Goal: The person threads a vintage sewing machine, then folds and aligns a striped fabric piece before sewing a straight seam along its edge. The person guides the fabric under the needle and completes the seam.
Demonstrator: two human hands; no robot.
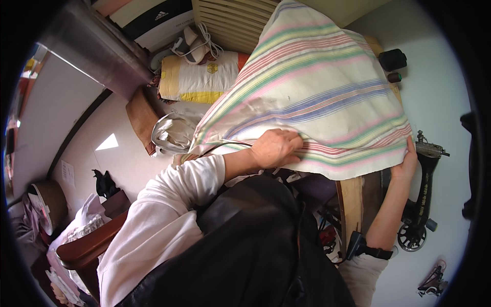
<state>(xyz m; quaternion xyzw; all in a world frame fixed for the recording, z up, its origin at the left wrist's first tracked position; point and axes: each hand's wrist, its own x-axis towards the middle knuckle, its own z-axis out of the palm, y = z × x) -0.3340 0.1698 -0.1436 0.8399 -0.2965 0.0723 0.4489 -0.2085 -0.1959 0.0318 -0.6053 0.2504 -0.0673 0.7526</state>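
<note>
Striped cloth (312, 87), pastel bands of pink, green, blue and yellow, spread over the wooden tabletop (351, 204). Left hand (275, 147) closes its fingers on the near hem; right hand (407, 162) pinches the cloth's right corner beside the black sewing machine (423, 194). Beyond: white-and-yellow bundle (199, 79) with round yellow label, black thread spool (393, 60).

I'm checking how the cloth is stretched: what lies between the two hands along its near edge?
In the head view, only the striped cloth itself spans from the left hand to the right hand; nothing else lies on that edge.
</note>
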